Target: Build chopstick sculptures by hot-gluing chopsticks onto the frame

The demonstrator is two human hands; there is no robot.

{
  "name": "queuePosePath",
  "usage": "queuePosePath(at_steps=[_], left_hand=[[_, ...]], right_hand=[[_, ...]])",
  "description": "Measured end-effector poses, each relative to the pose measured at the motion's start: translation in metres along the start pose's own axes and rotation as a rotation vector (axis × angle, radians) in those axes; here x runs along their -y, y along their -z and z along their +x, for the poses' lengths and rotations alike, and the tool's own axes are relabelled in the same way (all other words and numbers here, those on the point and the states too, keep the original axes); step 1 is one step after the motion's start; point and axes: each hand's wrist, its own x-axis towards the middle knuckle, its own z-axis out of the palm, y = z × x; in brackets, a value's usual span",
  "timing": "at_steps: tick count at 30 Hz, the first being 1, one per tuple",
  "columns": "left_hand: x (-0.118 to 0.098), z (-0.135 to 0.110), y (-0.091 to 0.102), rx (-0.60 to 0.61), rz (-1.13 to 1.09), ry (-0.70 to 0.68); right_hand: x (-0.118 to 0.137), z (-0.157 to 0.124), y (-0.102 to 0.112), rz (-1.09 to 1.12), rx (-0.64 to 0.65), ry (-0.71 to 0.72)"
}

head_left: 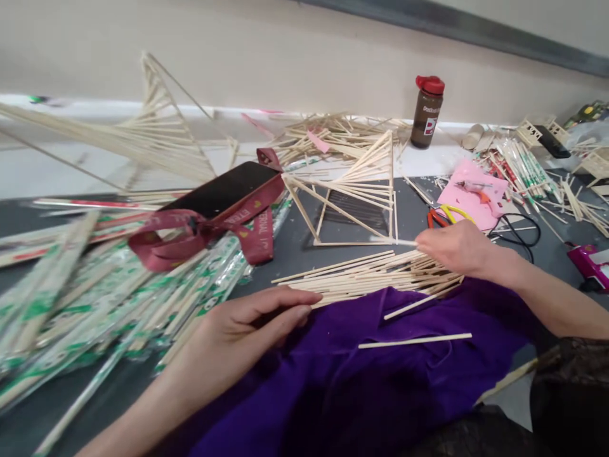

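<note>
My right hand [457, 251] is closed in a pinch on a thin pale stick [403, 242], blurred, which points left along the base of a stick frame [354, 244]. That frame is built of chopsticks, with a twisted fan of sticks on top. Below the hand, loose chopsticks [361, 279] lie in a pile on purple cloth [333, 387]. My left hand [252, 324] is at the pile's left end, and a chopstick end shows between its thumb and forefinger. Nearer to me, one single chopstick [413, 341] rests on the cloth.
Wrapped chopsticks [118, 298] cover the left, with a phone [223, 190] and red strap [252, 235] on them. A larger stick model [157, 127] stands behind. Pliers [447, 214], pink paper [469, 184] and a bottle [427, 114] are at the right and back.
</note>
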Motion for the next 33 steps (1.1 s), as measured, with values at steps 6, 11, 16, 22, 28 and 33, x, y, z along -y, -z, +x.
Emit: queuePosePath(at_steps=[6,11,16,22,28,33], left_hand=[[-0.007,-0.002,-0.003,0.064,-0.175,0.208],[-0.01,-0.001,-0.009,0.063,-0.144,0.219],[-0.011,-0.002,-0.012,0.017,-0.072,0.144],[-0.011,-0.002,-0.015,0.008,-0.056,0.098],[-0.011,-0.004,-0.016,0.027,-0.065,0.14],[-0.004,-0.004,-0.016,-0.069,0.012,-0.079]], right_hand=[[-0.024,-0.04,-0.002,0.224,-0.071,-0.36],[-0.023,-0.057,-0.001,0.32,-0.081,-0.368],[-0.024,-0.058,-0.009,0.329,-0.111,-0.235],[-0.022,-0.054,-0.019,0.295,-0.104,-0.166],[-0.02,-0.045,-0.024,0.275,-0.073,-0.129],[-0.029,-0.045,-0.026,0.243,-0.091,-0.141]])
